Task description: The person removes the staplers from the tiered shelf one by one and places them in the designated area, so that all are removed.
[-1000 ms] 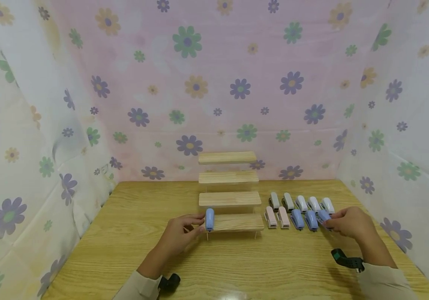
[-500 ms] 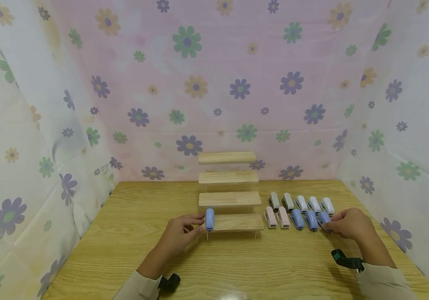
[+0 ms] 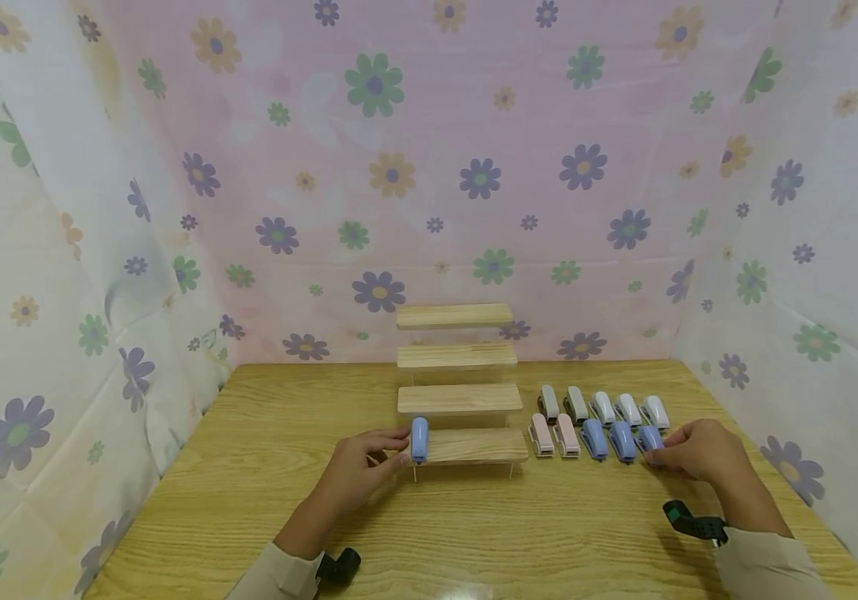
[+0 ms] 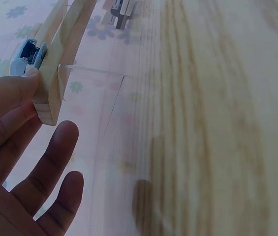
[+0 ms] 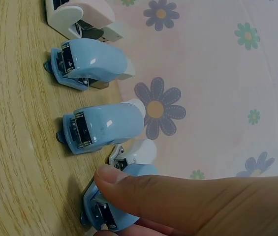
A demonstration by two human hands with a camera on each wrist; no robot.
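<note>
My left hand [image 3: 356, 468] is at the left end of the lowest wooden shelf [image 3: 477, 447], pinching a small blue stapler [image 3: 419, 439] that stands there. In the left wrist view the thumb meets that stapler [image 4: 26, 58], while the lower fingers spread apart below the board's end. On the table at right, my right hand [image 3: 702, 450] grips another blue stapler [image 3: 650, 437], the last of its row. The right wrist view has the thumb across this stapler [image 5: 113, 214], partly covering it. Two more blue staplers [image 3: 621, 440] line up to its left, followed by two pink staplers [image 3: 566, 435].
Three higher shelf boards [image 3: 459, 397] rise in steps behind the lowest one. Behind the blue and pink row stand white staplers [image 3: 627, 408] and two grey staplers [image 3: 576, 402]. A flowered cloth [image 3: 459, 217] surrounds the wooden table [image 3: 489, 533] at the back and sides.
The stapler in my right hand has turned from slanted to nearly in line with its row, and that hand has shifted slightly nearer. My left hand and its stapler have stayed put.
</note>
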